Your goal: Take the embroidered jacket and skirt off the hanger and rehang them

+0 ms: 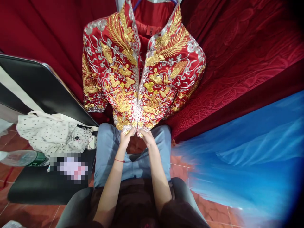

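Observation:
A red jacket [155,77] with gold and silver embroidery hangs in front of me on a purple hanger [137,4]. Its front edges meet along the middle, and a size label [151,30] marked S shows inside the collar. My left hand [127,134] pinches the bottom hem on one side of the front opening. On the other side, my right hand [145,136] grips the hem, close beside the left. Both hands are over my lap, between my knees.
To the left, a black chair [35,186] bears a dotted white cloth bag [54,131] and a plastic bottle [23,157]. Dark red drapery [228,60] hangs behind and to the right. Bright blue fabric [249,142] spreads at the right, above the tiled floor [211,205].

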Action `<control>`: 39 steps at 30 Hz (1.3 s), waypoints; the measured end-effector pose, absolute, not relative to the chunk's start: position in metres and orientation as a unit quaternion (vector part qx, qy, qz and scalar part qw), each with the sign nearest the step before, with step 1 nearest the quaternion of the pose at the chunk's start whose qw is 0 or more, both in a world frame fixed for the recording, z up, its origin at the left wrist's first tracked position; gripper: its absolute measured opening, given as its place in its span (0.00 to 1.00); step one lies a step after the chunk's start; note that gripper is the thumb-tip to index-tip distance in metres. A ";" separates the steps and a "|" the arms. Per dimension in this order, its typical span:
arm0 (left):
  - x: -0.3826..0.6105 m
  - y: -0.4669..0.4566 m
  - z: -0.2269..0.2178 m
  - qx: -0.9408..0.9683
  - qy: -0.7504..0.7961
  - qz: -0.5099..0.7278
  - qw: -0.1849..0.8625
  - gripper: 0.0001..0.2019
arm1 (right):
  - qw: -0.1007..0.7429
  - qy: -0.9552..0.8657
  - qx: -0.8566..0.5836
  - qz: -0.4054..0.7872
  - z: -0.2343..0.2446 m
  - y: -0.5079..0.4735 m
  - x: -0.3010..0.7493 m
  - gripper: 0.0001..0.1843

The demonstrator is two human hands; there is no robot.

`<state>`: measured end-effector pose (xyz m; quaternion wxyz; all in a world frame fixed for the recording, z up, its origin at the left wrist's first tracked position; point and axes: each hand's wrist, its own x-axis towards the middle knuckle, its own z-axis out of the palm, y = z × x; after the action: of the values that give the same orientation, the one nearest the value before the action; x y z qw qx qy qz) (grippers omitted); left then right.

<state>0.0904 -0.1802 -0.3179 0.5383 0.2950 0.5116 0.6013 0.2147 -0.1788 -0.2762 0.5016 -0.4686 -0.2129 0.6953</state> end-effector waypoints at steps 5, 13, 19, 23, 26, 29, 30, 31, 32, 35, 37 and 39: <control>0.091 -0.181 -0.313 0.297 0.509 0.613 0.527 0.24 | 0.507 -0.185 -0.465 0.702 -0.275 -0.179 0.213 0.17; 0.093 -0.185 -0.312 0.325 0.531 0.602 0.500 0.22 | 0.512 -0.169 -0.484 0.689 -0.277 -0.180 0.213 0.15; 0.094 -0.184 -0.306 0.343 0.531 0.600 0.490 0.23 | 0.547 -0.186 -0.508 0.639 -0.280 -0.182 0.206 0.15; 0.093 -0.185 -0.300 0.326 0.529 0.605 0.497 0.22 | 0.545 -0.216 -0.518 0.623 -0.277 -0.181 0.205 0.17; 0.092 -0.189 -0.302 0.312 0.526 0.606 0.509 0.22 | 0.493 -0.260 -0.517 0.650 -0.271 -0.182 0.221 0.19; 0.094 -0.192 -0.307 0.290 0.512 0.613 0.527 0.23 | 0.298 -0.357 -0.577 0.671 -0.262 -0.186 0.251 0.23; 0.096 -0.192 -0.309 0.274 0.506 0.617 0.537 0.23 | 0.230 -0.393 -0.611 0.648 -0.259 -0.188 0.260 0.26; 0.098 -0.192 -0.311 0.252 0.498 0.621 0.550 0.24 | 0.182 -0.430 -0.637 0.614 -0.255 -0.190 0.267 0.28; 0.101 -0.191 -0.312 0.229 0.489 0.623 0.566 0.25 | 0.172 -0.465 -0.652 0.573 -0.252 -0.192 0.271 0.30; 0.107 -0.189 -0.313 0.173 0.462 0.622 0.608 0.28 | 0.296 -0.535 -0.634 0.473 -0.243 -0.193 0.265 0.25; 0.108 -0.190 -0.312 0.161 0.454 0.616 0.623 0.27 | 0.351 -0.545 -0.609 0.457 -0.241 -0.192 0.251 0.21; 0.106 -0.191 -0.312 0.163 0.451 0.610 0.630 0.25 | 0.337 -0.546 -0.603 0.474 -0.242 -0.190 0.236 0.19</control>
<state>0.1061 -0.1910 -0.3124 0.6304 0.1631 0.4510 0.6104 0.2357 -0.1901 -0.2419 0.3369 -0.6029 -0.5461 0.4741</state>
